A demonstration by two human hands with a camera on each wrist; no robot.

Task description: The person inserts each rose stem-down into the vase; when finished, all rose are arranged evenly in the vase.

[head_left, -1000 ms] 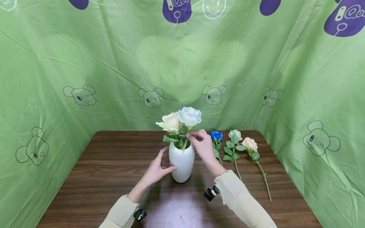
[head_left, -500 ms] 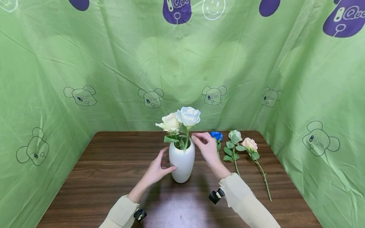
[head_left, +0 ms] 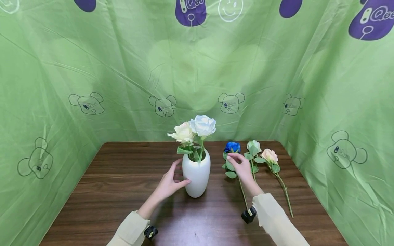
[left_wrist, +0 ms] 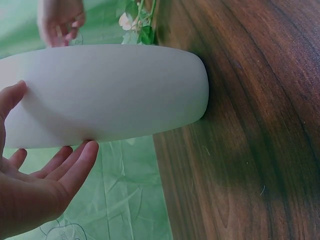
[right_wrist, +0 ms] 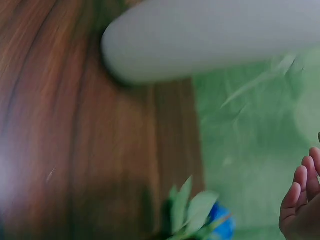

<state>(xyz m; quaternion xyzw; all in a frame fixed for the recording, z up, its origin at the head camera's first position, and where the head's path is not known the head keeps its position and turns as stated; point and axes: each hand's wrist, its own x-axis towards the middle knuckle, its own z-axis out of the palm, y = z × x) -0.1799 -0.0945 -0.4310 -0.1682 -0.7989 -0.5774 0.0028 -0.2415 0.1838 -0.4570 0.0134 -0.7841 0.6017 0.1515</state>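
In the head view a white vase (head_left: 196,177) stands upright, holding a cream rose (head_left: 183,132) and a pale blue-white rose (head_left: 203,125). My left hand (head_left: 168,183) holds its left side; the left wrist view shows the thumb and fingertips of that hand (left_wrist: 40,192) against the vase (left_wrist: 115,92). My right hand (head_left: 243,169) hovers, fingers loosely bent and holding nothing, over the leaves of a dark blue rose (head_left: 232,147) lying on the table. At the right wrist view's edge is that hand (right_wrist: 304,205), apart from the blue bloom (right_wrist: 224,224).
Right of the blue rose lie a pale green-white rose (head_left: 253,146) and a peach rose (head_left: 270,155) on the wooden table (head_left: 123,177). A green curtain (head_left: 197,71) with printed bears surrounds the table's back and sides.
My right hand has let go of the pale blue-white rose and moved right, away from the vase to the dark blue rose. My left hand has stayed at the vase.
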